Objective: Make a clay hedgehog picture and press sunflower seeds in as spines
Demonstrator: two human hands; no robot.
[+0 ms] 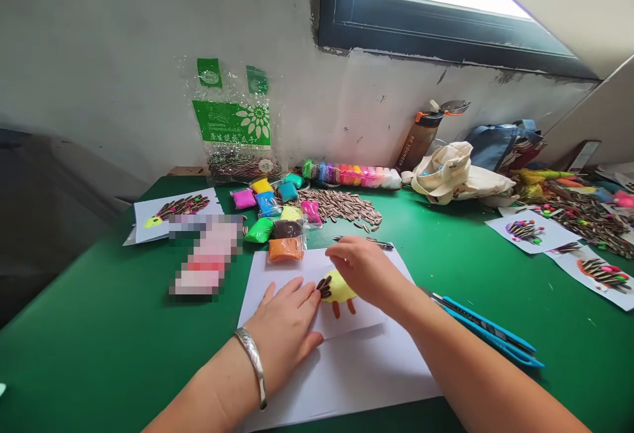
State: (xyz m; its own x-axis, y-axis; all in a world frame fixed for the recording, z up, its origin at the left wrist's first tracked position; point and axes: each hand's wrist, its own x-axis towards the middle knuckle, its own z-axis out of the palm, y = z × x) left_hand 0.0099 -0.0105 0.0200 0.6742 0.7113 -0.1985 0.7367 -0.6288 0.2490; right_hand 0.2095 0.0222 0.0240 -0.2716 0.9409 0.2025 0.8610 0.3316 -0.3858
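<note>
On white paper (347,370) lies a flat yellow clay shape (341,286) with two brown legs. Several dark sunflower seeds (324,286) are set in its left end. My left hand (290,317), a silver bangle at its wrist, rests flat on the paper with fingers extended, the fingertips beside the seeds. Over the yellow shape's upper right, my right hand (364,271) has its fingers pinched together. Whatever is between those fingertips is hidden or too small to make out.
Bagged clay packets (286,249) and a pile of sunflower seeds (347,206) lie behind the paper. A blue cutter (488,331) is at right. Finished seed pictures (526,230) lie on both sides. A seed bag (232,133) and brown bottle (421,136) stand along the wall.
</note>
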